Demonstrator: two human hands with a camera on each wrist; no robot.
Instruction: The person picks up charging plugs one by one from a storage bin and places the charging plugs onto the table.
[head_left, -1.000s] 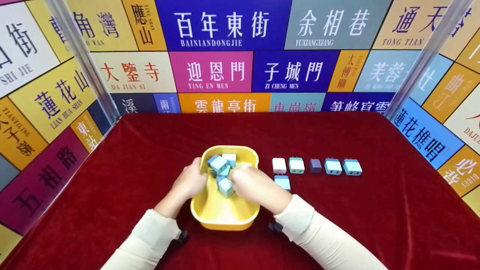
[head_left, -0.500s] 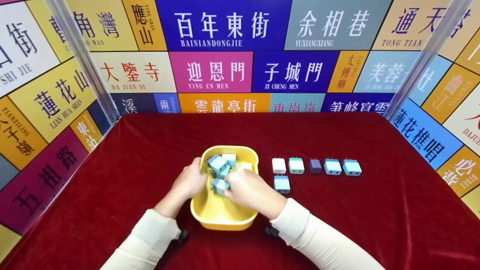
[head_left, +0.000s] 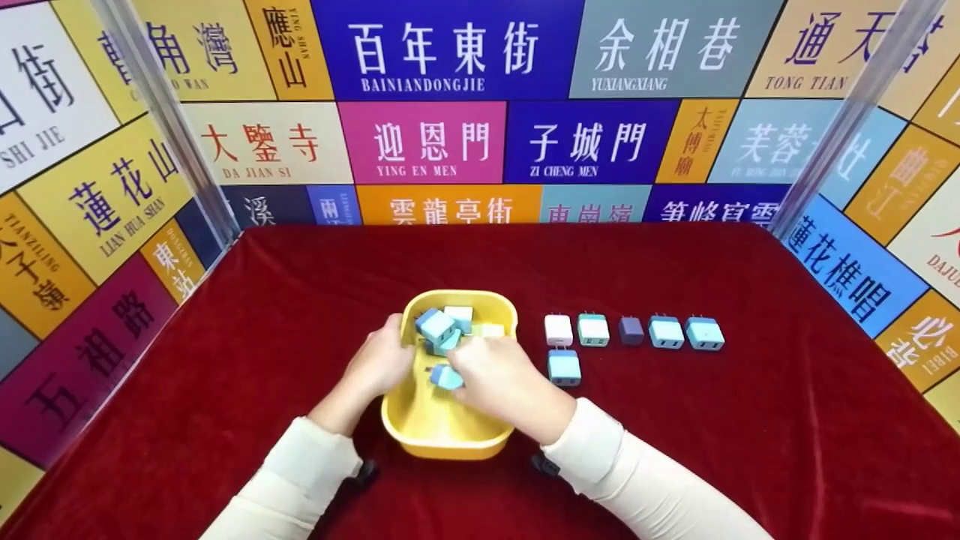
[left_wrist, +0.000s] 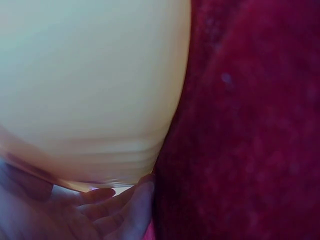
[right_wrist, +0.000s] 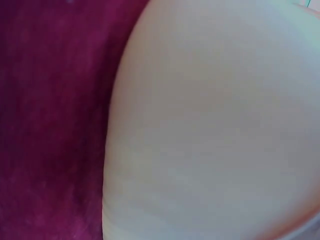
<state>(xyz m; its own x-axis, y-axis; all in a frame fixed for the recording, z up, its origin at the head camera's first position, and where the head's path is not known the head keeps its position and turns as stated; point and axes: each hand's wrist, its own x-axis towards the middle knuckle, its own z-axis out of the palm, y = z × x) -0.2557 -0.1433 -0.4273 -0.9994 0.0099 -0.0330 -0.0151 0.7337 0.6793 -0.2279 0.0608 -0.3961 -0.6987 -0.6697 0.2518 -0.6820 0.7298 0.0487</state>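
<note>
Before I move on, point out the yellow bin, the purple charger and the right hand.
Yellow bin (head_left: 448, 451): head view, near outer wall.
Purple charger (head_left: 631, 331): head view, middle of body.
Right hand (head_left: 499, 376): head view, back of hand.

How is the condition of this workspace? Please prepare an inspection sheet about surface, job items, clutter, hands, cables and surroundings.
Surface: red velvety cloth, lightly creased.
Job's things: yellow rounded-rectangular plastic tub with several small boxy blue and whitish chargers inside; right of it, a row of five small boxy chargers, plus one two-tone blue charger nearer the person.
Clutter: nothing seen.
Hands: left hand grips the tub's left side; right hand is inside it, at a light-blue pronged charger, but whether it pinches this is unclear.
Cables: nothing seen.
Surroundings: colourful printed panels with Chinese lettering; shiny upright posts at both back corners.
</note>
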